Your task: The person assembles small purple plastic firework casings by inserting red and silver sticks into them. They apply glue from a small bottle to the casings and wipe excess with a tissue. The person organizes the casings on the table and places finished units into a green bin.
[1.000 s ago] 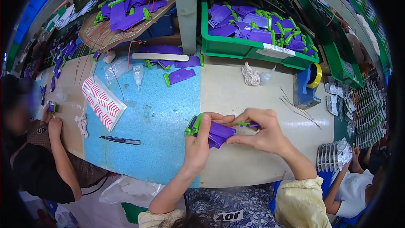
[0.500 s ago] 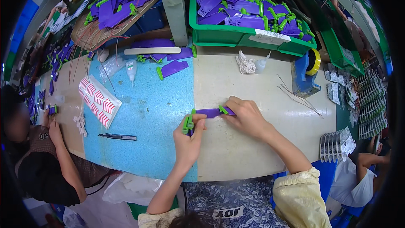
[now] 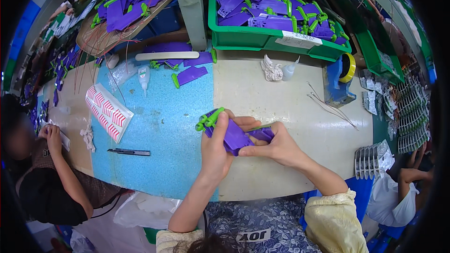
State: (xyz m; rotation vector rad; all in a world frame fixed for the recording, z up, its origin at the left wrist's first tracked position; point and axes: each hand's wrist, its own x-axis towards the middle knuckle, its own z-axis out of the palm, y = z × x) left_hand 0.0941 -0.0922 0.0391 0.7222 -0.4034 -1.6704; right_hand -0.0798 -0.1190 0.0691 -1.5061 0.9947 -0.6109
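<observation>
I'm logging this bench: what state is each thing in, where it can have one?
Left hand: closed around purple-and-green parts
Right hand: closed on a purple piece
Green bin: open-topped, heaped with similar parts
White nozzle bottle on blue work surface: lying down
Nozzle bottle by tissue: apparently upright
Tissue: crumpled
Utility knife: lying flat, blade unclear
Yellow tape roll: seated in blue dispenser

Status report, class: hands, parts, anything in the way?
Left hand gripping purple-and-green parts. Right hand holding another purple piece. Cutter lying apart, leftward.
</observation>
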